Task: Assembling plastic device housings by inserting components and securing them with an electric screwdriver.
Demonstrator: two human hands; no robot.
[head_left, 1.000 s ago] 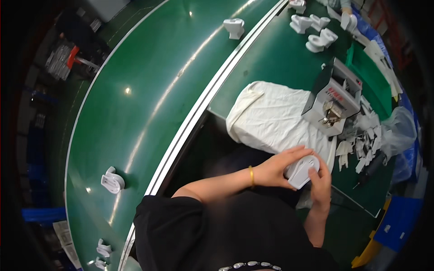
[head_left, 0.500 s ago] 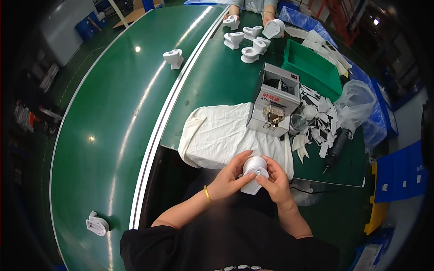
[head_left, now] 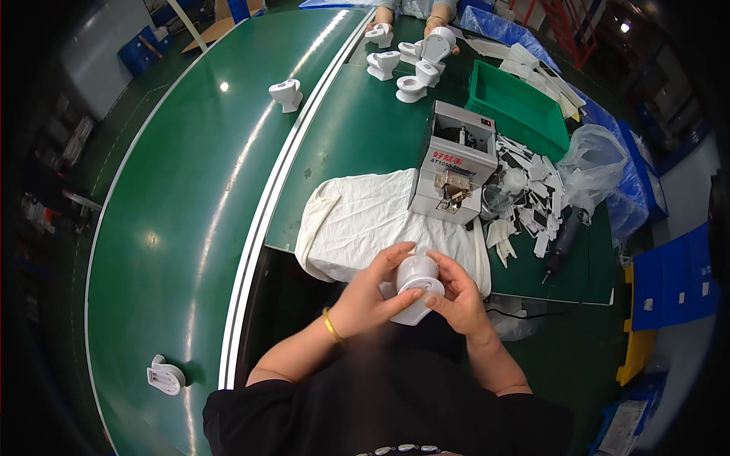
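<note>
Between your two hands you have a miniature white toilet [head_left: 417, 267], tilted, its rounded bowl end away from you, just past the near edge of the green workbench [head_left: 346, 121]. Your left hand [head_left: 378, 295] is partly closed around one side, thumb laid along the piece (a yellow bangle [head_left: 332, 324] circles that wrist). Your right hand [head_left: 459, 298] is half curled around the other side, its thumb also against it.

Just beyond your fingers lies a white cloth [head_left: 353, 220], with a grey-and-black screw feeder [head_left: 465, 167] at its far right side. To the right of that are loose white strips [head_left: 541, 199], a dark electric screwdriver [head_left: 563, 247], a clear plastic bag [head_left: 597, 161] and a green bin [head_left: 525, 106]. At the far end, a co-worker's hands reach among more white toilets [head_left: 382, 65]. Two others, well apart, sit on the green conveyor belt [head_left: 171, 205] to your left.
</note>
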